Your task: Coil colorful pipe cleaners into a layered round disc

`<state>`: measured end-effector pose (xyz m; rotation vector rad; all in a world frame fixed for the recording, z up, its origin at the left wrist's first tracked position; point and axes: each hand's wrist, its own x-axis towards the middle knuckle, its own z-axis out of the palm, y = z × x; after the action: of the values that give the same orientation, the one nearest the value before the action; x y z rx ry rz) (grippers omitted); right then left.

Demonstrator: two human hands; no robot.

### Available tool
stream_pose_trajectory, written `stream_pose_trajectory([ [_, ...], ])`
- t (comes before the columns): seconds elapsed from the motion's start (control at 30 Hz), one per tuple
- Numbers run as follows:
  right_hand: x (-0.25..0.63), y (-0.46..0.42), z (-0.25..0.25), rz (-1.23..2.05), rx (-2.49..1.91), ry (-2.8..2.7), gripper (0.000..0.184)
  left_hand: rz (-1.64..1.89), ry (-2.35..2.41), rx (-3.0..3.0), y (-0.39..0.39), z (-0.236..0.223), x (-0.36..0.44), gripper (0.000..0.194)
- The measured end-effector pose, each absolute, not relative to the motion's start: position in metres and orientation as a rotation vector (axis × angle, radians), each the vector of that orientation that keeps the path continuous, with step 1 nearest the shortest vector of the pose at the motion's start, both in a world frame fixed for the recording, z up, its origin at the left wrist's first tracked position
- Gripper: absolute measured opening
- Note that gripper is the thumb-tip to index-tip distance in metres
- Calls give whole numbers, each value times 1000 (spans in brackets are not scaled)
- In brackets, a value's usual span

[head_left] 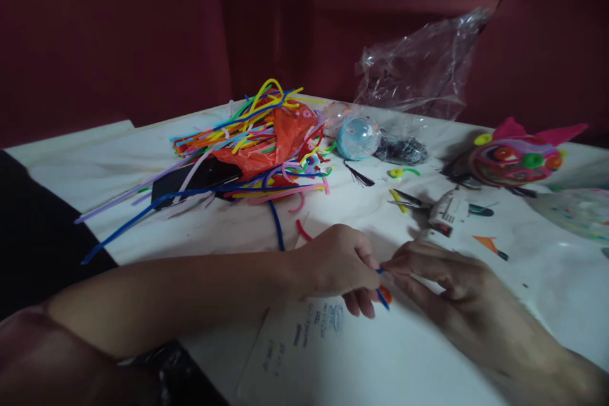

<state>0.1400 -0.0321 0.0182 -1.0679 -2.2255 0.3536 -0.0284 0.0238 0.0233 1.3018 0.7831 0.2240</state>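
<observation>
left hand (337,266) and right hand (440,276) pinch a blue strip (382,298).

A craft workspace, shown by pipe cleaners (242,124) (a bright tangle), scissors (410,199) and glue gun (448,210).

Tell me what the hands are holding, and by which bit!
A blue pipe cleaner, pinched where the left hand and right hand meet, above its lower end. I can't tell whether the orange piece is held too.
</observation>
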Motion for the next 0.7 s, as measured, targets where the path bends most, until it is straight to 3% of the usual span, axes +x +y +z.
stream_pose_trajectory([
  [0.53, 141, -39, 12, 380, -1197, -2132, 25, 274, 852, 1401, 17, 25, -30, 14],
  [0.7, 146, -38, 7, 604, -1197, -2161, 24, 317, 800, 1455, 17, 16, -30, 7],
])
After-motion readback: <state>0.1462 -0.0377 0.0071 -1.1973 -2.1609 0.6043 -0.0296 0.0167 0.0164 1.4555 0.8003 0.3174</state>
